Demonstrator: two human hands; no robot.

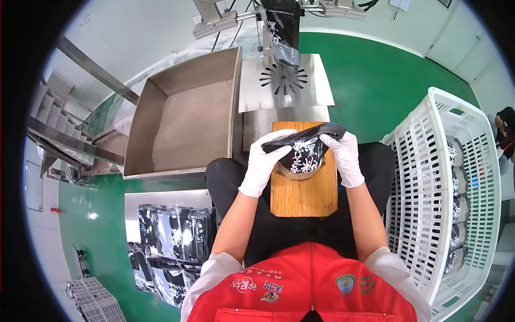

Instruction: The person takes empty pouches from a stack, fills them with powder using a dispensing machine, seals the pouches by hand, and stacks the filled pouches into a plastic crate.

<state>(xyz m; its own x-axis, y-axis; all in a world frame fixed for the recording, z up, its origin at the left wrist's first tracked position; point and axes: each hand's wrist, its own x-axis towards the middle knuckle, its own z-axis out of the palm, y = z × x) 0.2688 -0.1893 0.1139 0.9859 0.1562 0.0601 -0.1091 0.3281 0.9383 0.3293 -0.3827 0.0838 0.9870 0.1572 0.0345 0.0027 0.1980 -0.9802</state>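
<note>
A black pouch (303, 155) with white lettering stands on a wooden board (300, 201) across my lap. Its upper part is folded over, and a clear, brownish lower section shows beneath the print. My gloved left hand (267, 161) pinches the pouch's left upper corner, thumb toward me. On the opposite corner, my gloved right hand (346, 156) grips the rolled black edge. Both hands are closed on the pouch, and some fingers are hidden behind it. Ahead of the board, another black pouch (284, 32) hangs from a metal machine above a slotted round plate (283, 79).
To the left stands a deep metal bin (236, 107) with brownish-grey powder inside. Stacked flat black pouches (174, 236) lie on a metal surface at lower left. A white plastic crate (421, 198) at right holds several filled pouches (457, 209). Another person (504, 129) is partly visible at far right.
</note>
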